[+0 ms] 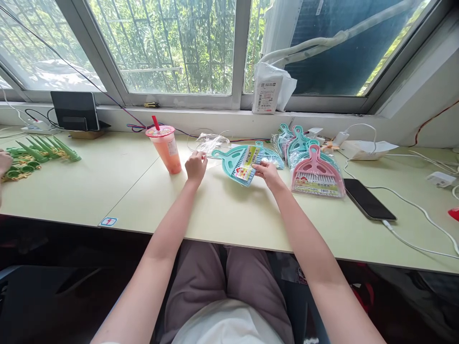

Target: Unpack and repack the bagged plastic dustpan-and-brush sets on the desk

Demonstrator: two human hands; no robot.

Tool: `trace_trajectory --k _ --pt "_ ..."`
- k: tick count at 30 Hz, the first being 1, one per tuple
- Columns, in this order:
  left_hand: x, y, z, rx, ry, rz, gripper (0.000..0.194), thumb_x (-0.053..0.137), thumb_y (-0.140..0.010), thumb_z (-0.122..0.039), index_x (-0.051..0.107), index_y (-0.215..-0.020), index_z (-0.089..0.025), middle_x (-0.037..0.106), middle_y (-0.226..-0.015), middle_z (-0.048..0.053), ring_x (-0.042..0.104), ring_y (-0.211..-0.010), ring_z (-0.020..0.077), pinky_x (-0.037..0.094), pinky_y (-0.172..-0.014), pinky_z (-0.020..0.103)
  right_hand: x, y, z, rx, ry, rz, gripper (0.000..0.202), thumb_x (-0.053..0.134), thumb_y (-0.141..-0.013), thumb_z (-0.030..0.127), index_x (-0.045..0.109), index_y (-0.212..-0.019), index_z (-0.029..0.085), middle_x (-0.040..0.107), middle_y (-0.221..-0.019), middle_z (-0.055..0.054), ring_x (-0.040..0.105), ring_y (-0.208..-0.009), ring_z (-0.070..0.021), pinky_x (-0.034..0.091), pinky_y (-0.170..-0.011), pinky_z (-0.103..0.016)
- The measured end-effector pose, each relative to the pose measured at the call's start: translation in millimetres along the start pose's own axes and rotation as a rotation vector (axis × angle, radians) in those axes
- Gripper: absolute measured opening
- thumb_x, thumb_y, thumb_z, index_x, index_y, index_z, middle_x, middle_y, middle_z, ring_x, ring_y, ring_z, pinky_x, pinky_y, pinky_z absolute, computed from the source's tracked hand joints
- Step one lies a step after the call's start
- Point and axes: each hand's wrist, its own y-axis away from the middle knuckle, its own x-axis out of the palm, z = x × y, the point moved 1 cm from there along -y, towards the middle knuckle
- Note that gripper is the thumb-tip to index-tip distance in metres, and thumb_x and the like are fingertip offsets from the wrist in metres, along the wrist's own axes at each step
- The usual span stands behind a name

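My right hand [268, 175] grips the right edge of a teal dustpan-and-brush set [236, 165], thumb and fingers at its printed yellow card [248, 161]. The set is tilted just above the table, its looped handle pointing left. My left hand [196, 167] is closed just left of that handle, its fingertips pinched together; what they hold, if anything, I cannot make out. Behind it lies clear plastic wrapping [213, 142]. Another teal set [272, 157] lies partly hidden behind the held one. To the right, several wrapped sets are piled, a pink one [317, 174] in front.
A cup of pink drink [167, 150] with a red straw stands close to my left hand. A phone [369, 199] on a charging cable lies at the right. Green plastic pieces [39, 150] and another person's hand [4, 162] are at far left. A tablet [75, 111] stands behind.
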Motion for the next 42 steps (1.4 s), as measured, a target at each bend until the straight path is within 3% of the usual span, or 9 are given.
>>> trace_trajectory --k 6,13,15,23,31,36,39,42 --pt "0.2 5.9 -11.7 0.114 -0.057 0.053 0.026 0.048 -0.100 -0.029 0.072 -0.107 -0.022 0.070 -0.107 0.009 0.068 -0.096 0.0250 0.045 -0.071 0.033 6.2 1.0 -2.8 0.005 -0.027 -0.113 0.012 0.072 -0.076 0.005 0.071 -0.080 0.016 0.077 -0.082 -0.003 0.072 -0.069 -0.0153 0.066 -0.079 -0.035" --pt "-1.1 6.5 -15.5 0.170 -0.120 0.054 0.028 0.044 -0.101 -0.027 0.071 -0.105 -0.021 0.069 -0.106 0.011 0.066 -0.096 0.0259 0.046 -0.073 0.034 10.9 7.3 3.6 0.023 0.031 0.093 0.014 0.077 -0.073 0.011 0.075 -0.086 0.016 0.078 -0.083 -0.005 0.074 -0.073 -0.0179 0.065 -0.081 -0.036" --pt "-2.5 4.7 -12.9 0.153 -0.137 0.031 0.028 0.044 -0.100 -0.026 0.071 -0.104 -0.021 0.068 -0.105 0.012 0.066 -0.096 0.0260 0.047 -0.073 0.034 11.7 7.0 3.7 0.025 0.045 0.096 0.015 0.079 -0.072 0.011 0.075 -0.086 0.016 0.078 -0.083 -0.005 0.074 -0.074 -0.0186 0.065 -0.081 -0.037" --pt "-5.1 2.6 -8.1 0.090 -0.111 0.034 0.029 0.043 -0.100 -0.025 0.072 -0.103 -0.020 0.068 -0.106 0.013 0.066 -0.096 0.0267 0.047 -0.075 0.035 8.0 1.9 -3.3 -0.051 0.035 -0.239 0.010 0.073 -0.075 0.006 0.070 -0.077 0.016 0.075 -0.076 -0.002 0.074 -0.075 -0.0179 0.067 -0.081 -0.039" --pt "3.0 10.0 -19.8 0.220 -0.044 0.070 0.033 0.042 -0.103 -0.032 0.073 -0.110 -0.023 0.070 -0.104 0.009 0.068 -0.090 0.0226 0.047 -0.073 0.032 21.7 11.8 2.5 -0.028 0.015 -0.008 0.013 0.080 -0.072 0.014 0.073 -0.083 0.017 0.078 -0.087 -0.004 0.075 -0.078 -0.0192 0.066 -0.082 -0.039" --pt "1.7 16.2 -29.8 0.343 0.033 0.110 0.036 0.039 -0.104 -0.037 0.073 -0.111 -0.025 0.070 -0.104 0.009 0.068 -0.094 0.0224 0.048 -0.080 0.032 29.5 15.7 -1.9 -0.005 -0.046 -0.012 0.013 0.078 -0.073 0.015 0.073 -0.086 0.017 0.077 -0.087 -0.004 0.074 -0.078 -0.0179 0.065 -0.084 -0.038" --pt "-1.4 20.1 -36.2 0.356 0.091 0.032 0.035 0.045 -0.102 -0.044 0.070 -0.118 -0.025 0.069 -0.113 0.010 0.065 -0.108 0.0251 0.048 -0.093 0.036 30.9 14.6 -7.0 -0.021 -0.105 -0.075 0.015 0.080 -0.073 0.019 0.071 -0.085 0.018 0.077 -0.089 -0.003 0.073 -0.080 -0.0168 0.065 -0.087 -0.037" --pt "-1.7 17.6 -37.4 0.154 0.168 -0.202 0.046 0.047 -0.100 -0.050 0.055 -0.138 -0.024 0.056 -0.140 0.014 0.053 -0.133 0.0283 0.041 -0.110 0.043 31.6 13.4 -10.7 -0.049 -0.137 -0.124 0.018 0.082 -0.073 0.023 0.069 -0.084 0.018 0.075 -0.089 -0.003 0.073 -0.085 -0.0177 0.064 -0.089 -0.037"
